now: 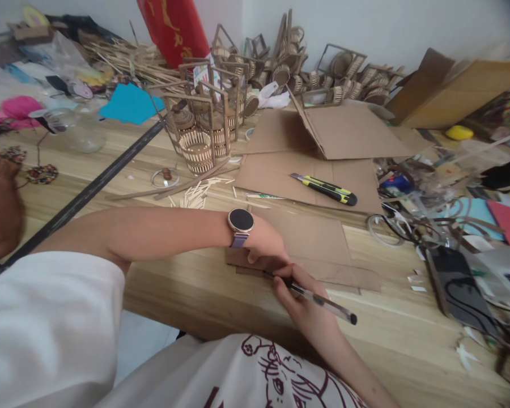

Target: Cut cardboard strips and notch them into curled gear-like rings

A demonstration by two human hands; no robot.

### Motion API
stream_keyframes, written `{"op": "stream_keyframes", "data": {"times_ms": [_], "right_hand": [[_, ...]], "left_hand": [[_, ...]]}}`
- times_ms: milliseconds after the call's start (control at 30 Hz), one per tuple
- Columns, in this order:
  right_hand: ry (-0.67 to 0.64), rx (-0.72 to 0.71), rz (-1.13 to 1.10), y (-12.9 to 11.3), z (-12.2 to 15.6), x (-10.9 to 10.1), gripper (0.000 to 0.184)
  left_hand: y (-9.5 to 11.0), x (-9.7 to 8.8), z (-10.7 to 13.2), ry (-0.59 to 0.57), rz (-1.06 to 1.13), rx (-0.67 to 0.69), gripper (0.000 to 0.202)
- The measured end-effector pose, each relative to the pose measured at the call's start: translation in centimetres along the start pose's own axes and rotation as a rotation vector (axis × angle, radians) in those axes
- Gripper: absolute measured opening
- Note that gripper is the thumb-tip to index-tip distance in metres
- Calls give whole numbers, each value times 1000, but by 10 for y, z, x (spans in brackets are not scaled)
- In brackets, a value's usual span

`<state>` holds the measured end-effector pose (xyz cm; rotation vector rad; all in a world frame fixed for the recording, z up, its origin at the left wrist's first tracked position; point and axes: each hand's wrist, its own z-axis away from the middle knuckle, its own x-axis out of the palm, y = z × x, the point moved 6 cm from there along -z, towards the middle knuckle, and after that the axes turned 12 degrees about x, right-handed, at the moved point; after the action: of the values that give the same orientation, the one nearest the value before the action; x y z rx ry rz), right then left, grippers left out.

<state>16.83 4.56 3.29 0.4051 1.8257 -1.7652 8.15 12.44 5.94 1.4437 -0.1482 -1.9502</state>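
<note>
My right hand [305, 300] grips a pen [323, 303] between thumb and fingers, its dark-capped end slanting back towards my right side and its writing end pointing at the near edge of a cardboard sheet [318, 232]. That sheet lies flat on the wooden surface [178, 289], right in front of me, with narrower brown cardboard along its near edge; I cannot tell whether this is a loose strip or part of the sheet. My left arm reaches across from the side, and my left hand [267, 237] rests over the sheet, just beside the right one. Most of its fingers are hidden, so I cannot tell how wide they are spread or whether they pinch anything. A watch [241, 221] with a purple band sits on that wrist.

Just beyond the sheet, a yellow-and-black utility knife [327, 190] lies on larger cardboard [276, 175], and a folded cardboard piece [357, 133] stands partly raised behind it. Short pale sticks [193, 195] are scattered past my left forearm, near small slatted baskets [195, 150] with tall wooden handles. A long black strip [110, 170] runs from near my elbow towards them, with a blue sheet [130, 103] by its far end. Over to my right, a phone [459, 286] lies among cables and scraps, and an open cardboard box [467, 90] stands further back.
</note>
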Motion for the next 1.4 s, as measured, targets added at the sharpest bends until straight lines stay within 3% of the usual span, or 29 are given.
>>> {"op": "stream_keyframes", "data": {"times_ms": [100, 400, 633, 767, 833, 1067, 1400], "right_hand": [[32, 42, -22, 9, 2, -15, 16], [165, 188, 136, 46, 11, -78, 25], [327, 350, 283, 99, 26, -153, 25], [467, 419, 273, 108, 34, -183, 21], [466, 390, 255, 102, 33, -179, 21], [259, 311, 137, 85, 22, -133, 23], [229, 356, 112, 88, 20, -123, 24]], "left_hand": [[5, 6, 1, -139, -36, 56, 85], [2, 16, 2, -312, -130, 62, 101], [4, 9, 2, -238, -92, 36, 99], [5, 11, 2, -279, -107, 34, 100], [4, 12, 2, -276, -100, 33, 100], [1, 15, 2, -299, -122, 43, 103], [-1, 16, 4, -316, -144, 36, 102]]}}
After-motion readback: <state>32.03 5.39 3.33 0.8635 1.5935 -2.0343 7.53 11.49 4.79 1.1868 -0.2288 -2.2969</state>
